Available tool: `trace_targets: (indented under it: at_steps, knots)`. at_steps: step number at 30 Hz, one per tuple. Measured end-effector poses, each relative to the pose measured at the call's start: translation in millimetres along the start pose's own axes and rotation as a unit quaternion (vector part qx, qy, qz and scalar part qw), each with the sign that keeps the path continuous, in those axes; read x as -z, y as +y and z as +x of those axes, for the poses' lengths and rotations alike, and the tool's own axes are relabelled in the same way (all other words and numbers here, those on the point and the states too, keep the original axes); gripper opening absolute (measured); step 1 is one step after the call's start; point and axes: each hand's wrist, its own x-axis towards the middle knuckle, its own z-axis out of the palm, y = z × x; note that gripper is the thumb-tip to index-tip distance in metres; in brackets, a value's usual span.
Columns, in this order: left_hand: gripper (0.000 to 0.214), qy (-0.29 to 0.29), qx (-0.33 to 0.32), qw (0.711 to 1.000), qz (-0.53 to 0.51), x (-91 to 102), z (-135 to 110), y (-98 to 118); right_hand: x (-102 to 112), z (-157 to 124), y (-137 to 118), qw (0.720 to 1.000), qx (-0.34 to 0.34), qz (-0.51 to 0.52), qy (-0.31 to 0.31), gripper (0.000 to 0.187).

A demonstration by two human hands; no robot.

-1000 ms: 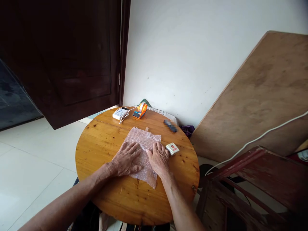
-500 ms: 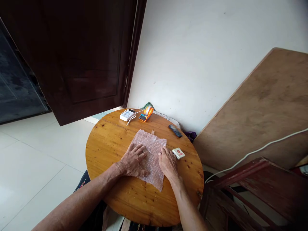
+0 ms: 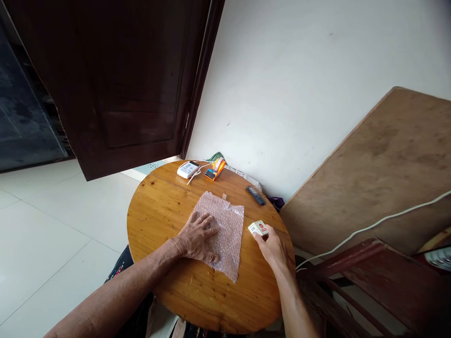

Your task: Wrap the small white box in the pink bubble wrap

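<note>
So the right hand (image 3: 273, 246) has just come off the bubble wrap (image 3: 229, 234) and gone for the small box (image 3: 259, 227); half a second ago it was lying on the wrap's right edge. Means only the left hand (image 3: 199, 236) is keeping the sheet flat now, but the wrap's 3 o'clock side is uncovered and the box is in hand.

Left fingers are spread wide, palm down, over the wrap's 9 o'clock side. Right fingers are pinching the box: thumb on the near side, the others round its right side, partly hidden. From those fingers the box sits toward 11 o'clock, just beyond the wrap's right edge and not touching it. It looks tipped, though I can't tell if it's fully off the surface (image 3: 158, 211).
</note>
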Motion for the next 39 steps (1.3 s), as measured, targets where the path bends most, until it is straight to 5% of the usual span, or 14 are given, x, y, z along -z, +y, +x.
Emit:
trace_targets:
  at_steps: [3, 6, 12, 16, 20, 29, 39]
  knots:
    - [0.089, 0.002, -0.007, 1.000, 0.007, -1.0, 0, -1, -2, -3, 2, 0.975, -0.005, 0.215, 0.060, 0.048]
    - [0.091, 0.013, -0.011, 1.000, 0.004, -3.2, 1, -1, 5, -15, -25, 0.911, 0.105, 0.393, 0.073, 0.053]
    - [0.117, 0.037, 0.030, 0.998, -0.043, 1.8, 0, 2, -16, -33, -82, 0.904, 0.230, 0.360, -0.025, 0.052]
    - [0.103, 0.065, 0.038, 0.995, -0.069, 15.2, -2, 2, -47, -36, -81, 0.915, 0.245, 0.312, -0.080, 0.053]
    - [0.087, 0.071, 0.060, 0.994, -0.053, 24.2, -4, 0, -55, -40, -72, 0.912, 0.251, 0.303, -0.118, 0.066]
    - [0.084, 0.047, 0.095, 0.994, -0.039, 24.2, -5, -9, -59, -38, -70, 0.915, 0.252, 0.302, -0.091, 0.050]
    - [0.083, 0.046, 0.091, 0.995, -0.013, 22.7, -5, -10, -53, -40, -72, 0.915, 0.266, 0.293, -0.079, 0.058]
